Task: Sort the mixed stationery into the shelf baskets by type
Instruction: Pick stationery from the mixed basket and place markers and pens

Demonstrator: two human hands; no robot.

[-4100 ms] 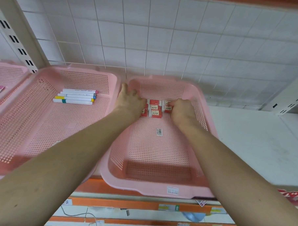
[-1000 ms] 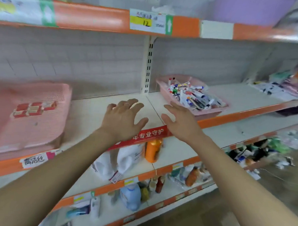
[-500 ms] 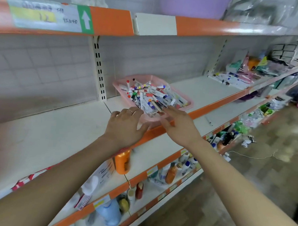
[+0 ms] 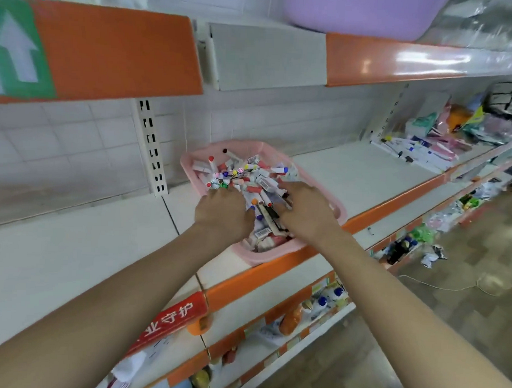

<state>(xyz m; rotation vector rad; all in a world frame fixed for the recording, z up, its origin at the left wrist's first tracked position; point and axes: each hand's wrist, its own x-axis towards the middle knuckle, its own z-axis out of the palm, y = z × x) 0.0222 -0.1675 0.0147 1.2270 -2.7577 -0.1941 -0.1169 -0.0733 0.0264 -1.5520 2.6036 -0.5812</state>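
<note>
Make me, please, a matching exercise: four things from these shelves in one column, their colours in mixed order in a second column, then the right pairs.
Things:
1. stationery basket
2. basin above the top edge strip
3. arrow label
4. banner with printed characters

Colours:
a. green
b. red
c. pink
d. purple

Pairs: 1-c, 2-d, 3-a, 4-b

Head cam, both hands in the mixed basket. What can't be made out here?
All head view.
Left hand fingers: buried in the stationery pile, grip unclear.
Right hand fingers: hidden by its own back.
Pink basket near half: covered by both hands.
Green arrow label: cut off by left edge.
Far-right shelf goods: blurred, too small.
</note>
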